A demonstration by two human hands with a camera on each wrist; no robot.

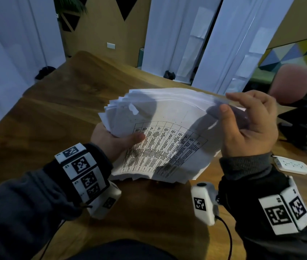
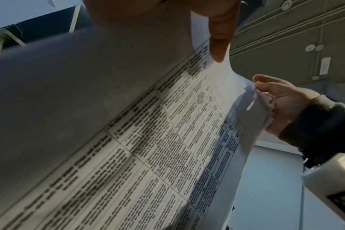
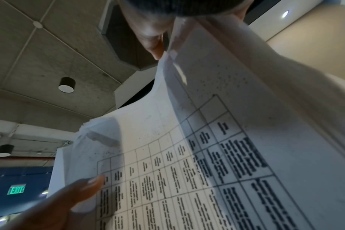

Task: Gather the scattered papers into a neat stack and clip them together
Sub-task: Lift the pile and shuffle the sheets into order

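Note:
A thick, uneven stack of white papers (image 1: 167, 132) is held above the wooden table (image 1: 45, 119), its top sheet printed with a table of text. My left hand (image 1: 111, 139) grips the stack's left edge, thumb on top and fingers underneath. My right hand (image 1: 246, 124) pinches the far right corner, thumb on the top sheet, the other fingers curled behind. The sheets fan out at the far edge and bow in the middle. In the left wrist view the printed sheet (image 2: 167, 140) fills the frame, with the right hand (image 2: 281, 99) at its corner. No clip is visible.
A white power strip (image 1: 291, 165) with its cord lies on the table at the right. A pink-backed chair (image 1: 289, 83) and dark equipment (image 1: 303, 126) stand beyond the right edge. White curtains (image 1: 186, 34) hang behind the table.

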